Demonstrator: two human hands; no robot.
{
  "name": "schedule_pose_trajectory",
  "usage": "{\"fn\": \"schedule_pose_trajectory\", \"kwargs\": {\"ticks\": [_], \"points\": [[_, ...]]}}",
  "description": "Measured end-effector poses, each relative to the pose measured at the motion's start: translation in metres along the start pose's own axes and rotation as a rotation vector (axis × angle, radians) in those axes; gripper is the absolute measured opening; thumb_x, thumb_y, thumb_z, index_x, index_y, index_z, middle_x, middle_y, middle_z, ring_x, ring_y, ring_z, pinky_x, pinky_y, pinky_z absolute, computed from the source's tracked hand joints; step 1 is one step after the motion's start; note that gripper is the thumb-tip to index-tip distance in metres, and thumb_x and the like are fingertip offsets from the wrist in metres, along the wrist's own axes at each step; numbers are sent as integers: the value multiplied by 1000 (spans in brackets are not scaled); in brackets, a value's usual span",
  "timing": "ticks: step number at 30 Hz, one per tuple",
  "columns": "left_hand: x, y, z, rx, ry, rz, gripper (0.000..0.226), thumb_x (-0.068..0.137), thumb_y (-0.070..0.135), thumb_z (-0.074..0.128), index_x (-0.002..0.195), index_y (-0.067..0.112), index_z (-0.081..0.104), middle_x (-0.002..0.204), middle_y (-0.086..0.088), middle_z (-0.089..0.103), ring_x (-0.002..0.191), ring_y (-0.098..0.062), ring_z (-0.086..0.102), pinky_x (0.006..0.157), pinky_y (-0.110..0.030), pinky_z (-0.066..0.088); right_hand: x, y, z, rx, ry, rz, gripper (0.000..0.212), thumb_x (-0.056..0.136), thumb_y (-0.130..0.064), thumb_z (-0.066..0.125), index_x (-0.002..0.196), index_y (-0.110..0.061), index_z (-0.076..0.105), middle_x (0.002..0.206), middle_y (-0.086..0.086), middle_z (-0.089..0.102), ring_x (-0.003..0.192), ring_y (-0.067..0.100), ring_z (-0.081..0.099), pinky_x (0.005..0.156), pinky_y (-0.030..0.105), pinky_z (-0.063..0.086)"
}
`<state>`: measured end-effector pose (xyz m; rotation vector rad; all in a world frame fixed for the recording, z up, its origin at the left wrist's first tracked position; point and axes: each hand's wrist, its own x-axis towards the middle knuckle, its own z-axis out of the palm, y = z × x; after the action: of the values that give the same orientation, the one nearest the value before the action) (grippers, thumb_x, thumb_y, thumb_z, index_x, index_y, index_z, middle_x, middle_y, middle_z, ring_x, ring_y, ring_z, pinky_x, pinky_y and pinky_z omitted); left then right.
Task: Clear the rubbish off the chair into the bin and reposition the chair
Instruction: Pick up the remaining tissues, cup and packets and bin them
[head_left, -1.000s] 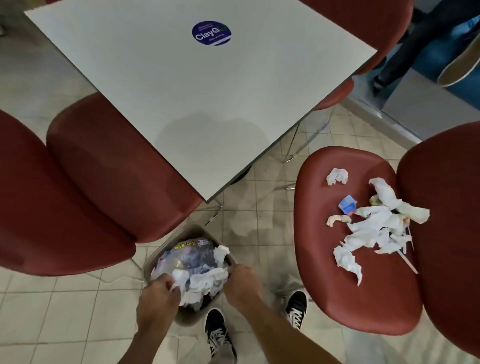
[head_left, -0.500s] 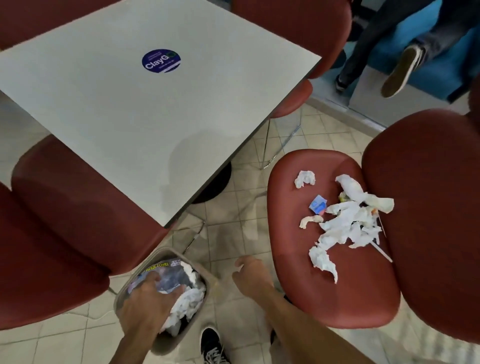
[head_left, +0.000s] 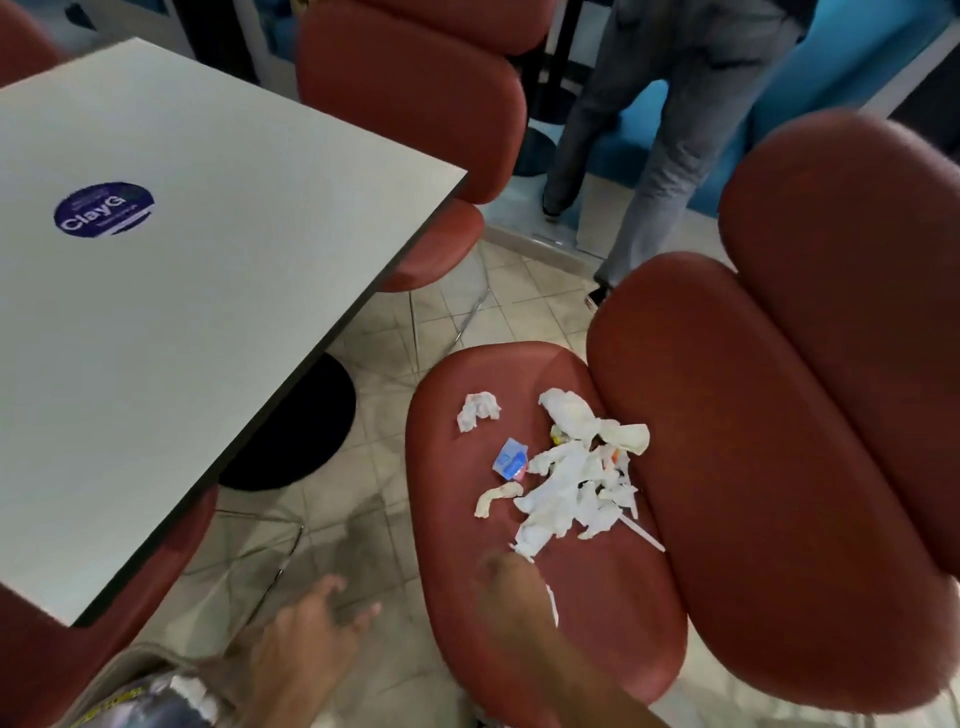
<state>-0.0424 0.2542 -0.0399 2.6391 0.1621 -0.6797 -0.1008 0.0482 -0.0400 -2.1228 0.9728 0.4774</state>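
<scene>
Right hand: the right hand (head_left: 511, 582) is blurred over the front of the chair seat (head_left: 457, 519), just short of the paper pile; I cannot tell whether its fingers are spread or curled, and nothing shows in it.
Left hand: the left hand (head_left: 311, 634) hangs above the floor with fingers loosely spread, holding nothing, just beside the bin (head_left: 111, 680) at the lower left.
Rubbish: crumpled tissues (head_left: 571, 483) lie heaped at the back of the seat, against the chair back; a loose tissue ball (head_left: 478, 410) sits apart towards the far edge, a small blue wrapper (head_left: 510, 458) just beside the heap, and a thin white stick (head_left: 641, 532) pokes out of it.
Handling: likely very light, soft and crushable; a gathering grab over the middle of the heap should take most of it, with scraps liable to drop.
Axis: the heap runs from the near front of the seat towards the far back; the stick points towards the near right.
Chair: it stands near the table (head_left: 182, 260), its seat facing the table corner.
</scene>
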Motion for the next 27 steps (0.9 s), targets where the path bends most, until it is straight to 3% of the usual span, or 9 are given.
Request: {"fn": "schedule_pose_trajectory", "kwargs": {"ticks": [2,5,9,11,13,20,27], "points": [[4,23,19,-73,-40,50,50,69,64,70,109,36,59,112,5,64,98,-18,62,82,-31,50,15,11,-20,-7,15,-13,25,78,-32,52,100,-31,65,94,-11,68,86,13,66,76,30,55],[3,68,49,-101,-73,120,45,71,53,74,109,33,60,119,12,53,108,-18,56,94,-35,45,49,30,-54,-10,-27,24,42,80,-20,57,122,-28,59,115,-3,62,107,17,61,90,29,49],[0,105,79,40,-86,228,53,73,59,69,120,38,55,124,14,49,112,-12,54,90,-29,44,81,52,-73,-26,-26,54,48,75,-25,61,122,-33,55,115,-1,59,97,16,63,83,34,55],[0,119,94,66,-91,272,57,73,59,67,125,38,52,122,14,49,110,-9,55,88,-27,44,93,60,-82,-48,-18,44,52,75,-27,65,125,-33,52,117,-1,54,99,16,61,80,30,54],[1,132,112,72,-122,281,60,74,58,66,128,38,50,121,13,48,110,-8,54,87,-26,45,110,72,-89,-66,-24,34,57,78,-25,66,132,-31,47,123,0,49,105,17,58,83,27,50],[12,155,168,116,-242,299,60,72,58,66,126,39,50,117,11,48,110,-12,54,85,-29,48,169,98,-84,-99,-94,-8,56,87,-32,57,140,-37,39,132,2,38,112,21,55,90,38,51],[22,150,215,257,-340,337,66,76,53,67,135,43,40,136,7,35,121,-14,46,89,-28,48,212,112,-61,-185,-124,-43,57,89,-33,60,142,-35,39,133,7,37,120,25,50,95,39,49]]}}
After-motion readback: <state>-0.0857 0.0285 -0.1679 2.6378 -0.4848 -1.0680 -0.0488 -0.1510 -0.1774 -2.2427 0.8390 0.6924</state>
